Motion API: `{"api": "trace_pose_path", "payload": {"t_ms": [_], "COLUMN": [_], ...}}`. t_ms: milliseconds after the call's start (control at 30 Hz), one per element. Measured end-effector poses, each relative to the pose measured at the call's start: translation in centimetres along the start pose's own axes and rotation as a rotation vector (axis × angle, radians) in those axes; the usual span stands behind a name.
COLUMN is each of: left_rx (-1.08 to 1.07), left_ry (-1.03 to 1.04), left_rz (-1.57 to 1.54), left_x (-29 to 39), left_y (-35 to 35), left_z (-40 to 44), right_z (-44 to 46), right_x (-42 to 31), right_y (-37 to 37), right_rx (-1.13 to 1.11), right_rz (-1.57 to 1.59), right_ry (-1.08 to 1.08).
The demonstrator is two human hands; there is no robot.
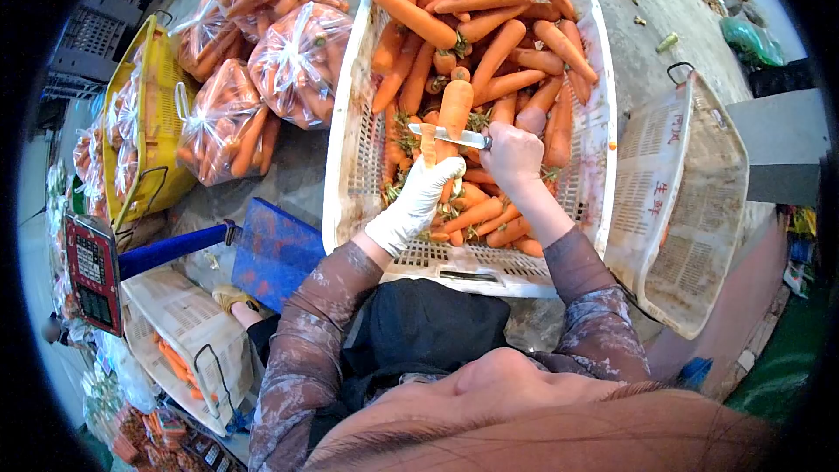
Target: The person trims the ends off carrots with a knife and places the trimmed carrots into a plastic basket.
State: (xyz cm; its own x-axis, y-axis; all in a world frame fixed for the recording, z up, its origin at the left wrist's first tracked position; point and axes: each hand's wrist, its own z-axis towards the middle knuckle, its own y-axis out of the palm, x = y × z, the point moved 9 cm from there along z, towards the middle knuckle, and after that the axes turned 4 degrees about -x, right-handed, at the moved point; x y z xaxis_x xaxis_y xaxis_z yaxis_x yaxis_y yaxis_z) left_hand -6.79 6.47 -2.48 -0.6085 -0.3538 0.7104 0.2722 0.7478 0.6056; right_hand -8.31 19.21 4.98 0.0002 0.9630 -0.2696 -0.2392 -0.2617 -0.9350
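Observation:
My left hand (415,207), in a white glove, is closed around the lower end of a carrot (455,107) tilted away from me. My bare right hand (514,157) grips a knife (473,137), its metal blade lying across the carrot just beyond the glove. A thin orange strip of peel (428,145) hangs at the blade, left of the carrot. Both hands are over a white plastic basket (338,183) full of loose carrots (498,52), some with green stem stubs.
Tied clear bags of carrots (301,61) sit left of the basket, near a yellow crate (157,122). A scale with a blue platform (278,249) and red display (92,271) stands lower left. Another white crate (682,210) is at right. Scraps (668,41) lie on the floor.

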Motion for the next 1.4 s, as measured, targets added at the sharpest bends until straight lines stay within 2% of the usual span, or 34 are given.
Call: {"api": "trace_pose_path", "payload": {"t_ms": [67,100,167,200,233,333,400,433,500,633,733,800,900,933,1000,1100,1167,1200,1267,1367,1400], "left_rx": [-0.025,-0.049,-0.09,-0.113,-0.139,-0.194,-0.239,-0.278,-0.265,-0.355,-0.271,-0.128,-0.069,-0.072,-0.223,-0.235,-0.195,-0.132,-0.089,-0.095,-0.098], "left_ry": [0.007,0.01,-0.01,-0.023,-0.036,-0.051,-0.071,-0.081,-0.104,-0.153,-0.146,-0.045,-0.044,-0.044,-0.1,-0.121,-0.073,0.017,0.157,0.161,0.147], "left_rz": [-0.045,-0.088,-0.109,-0.166,-0.223,-0.272,-0.29,-0.309,-0.248,-0.325,-0.22,0.016,0.067,0.068,0.084,0.14,0.169,0.239,0.339,0.314,0.413], "left_x": [0.5,0.9,0.6,0.7,0.7,0.8,0.8,0.9,0.5,-0.6,-1.1,-0.5,-0.3,0.0,0.0,0.0,-0.6,0.1,1.4,1.0,1.3], "left_y": [0.4,0.7,0.5,0.8,1.0,1.1,1.6,2.1,2.1,2.3,1.7,0.6,0.8,0.8,1.9,2.3,1.6,1.2,1.0,0.8,1.0], "left_z": [0.0,0.0,0.1,-0.2,-0.3,-0.3,-0.4,-0.4,-0.6,-0.7,-0.5,-0.4,-0.5,-0.5,-0.7,-0.7,0.0,0.1,0.0,0.2,0.1], "right_z": [0.0,0.2,-2.5,-2.5,-1.8,-1.6,-0.9,0.4,0.4,0.1,0.1,0.2,0.4,0.6,1.2,1.2,1.0,1.1,0.8,0.9,1.3], "right_x": [0.4,0.4,2.6,2.6,3.8,4.9,5.7,5.7,2.7,1.0,0.8,0.7,1.1,1.5,3.2,4.8,5.3,5.8,10.1,8.3,6.0], "right_y": [1.6,1.7,8.0,8.2,7.7,6.4,5.1,2.4,-1.7,-1.9,-2.0,-2.2,-2.9,-3.3,-3.8,-4.2,-3.6,-3.1,2.2,-0.5,-3.1], "right_rx": [-0.16,-0.161,-0.691,-0.71,-0.599,-0.526,-0.367,-0.154,0.097,0.11,0.155,0.166,0.215,0.254,0.27,0.254,0.204,0.202,-0.052,-0.01,0.054], "right_rz": [0.085,0.084,1.193,1.659,1.787,1.781,1.406,0.822,0.122,0.048,0.02,0.011,-0.069,-0.139,-0.166,-0.16,-0.008,-0.004,1.011,0.939,0.791], "right_ry": [0.034,0.03,0.703,0.781,0.864,0.816,0.632,0.331,0.052,-0.051,-0.089,-0.099,-0.075,-0.042,-0.002,0.069,0.12,0.12,0.478,0.353,0.171]}}
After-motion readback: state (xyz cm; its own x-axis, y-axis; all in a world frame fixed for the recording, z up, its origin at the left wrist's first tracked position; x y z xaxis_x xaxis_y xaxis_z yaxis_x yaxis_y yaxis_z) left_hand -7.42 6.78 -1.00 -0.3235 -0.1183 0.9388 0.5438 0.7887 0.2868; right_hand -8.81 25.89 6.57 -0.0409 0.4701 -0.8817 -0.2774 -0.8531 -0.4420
